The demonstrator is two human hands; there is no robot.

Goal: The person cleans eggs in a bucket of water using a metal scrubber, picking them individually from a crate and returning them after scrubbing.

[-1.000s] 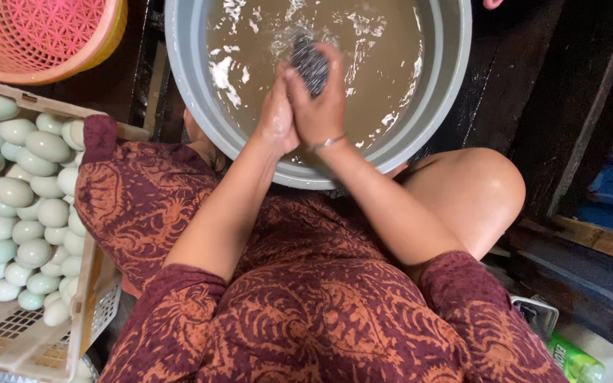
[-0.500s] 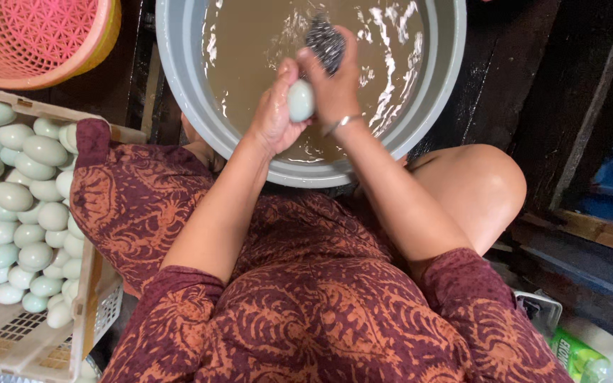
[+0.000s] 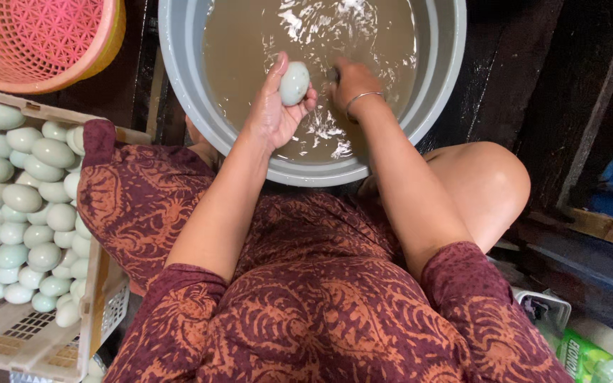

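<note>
You have one pale green egg, one grey round plastic basin, one pink woven plastic basket, one egg-filled crate.

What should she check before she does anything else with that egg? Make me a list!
1. Egg held firmly in the left hand: ok.
2. Egg over the grey basin, not the floor: ok.
3. Egg shell clean all around: cannot tell, the back is hidden.
4. Right hand has the scrubber: cannot tell, fingers are in murky water.
5. Crate of eggs within reach at her left: ok.
6. Pink basket nearby: ok.
</note>
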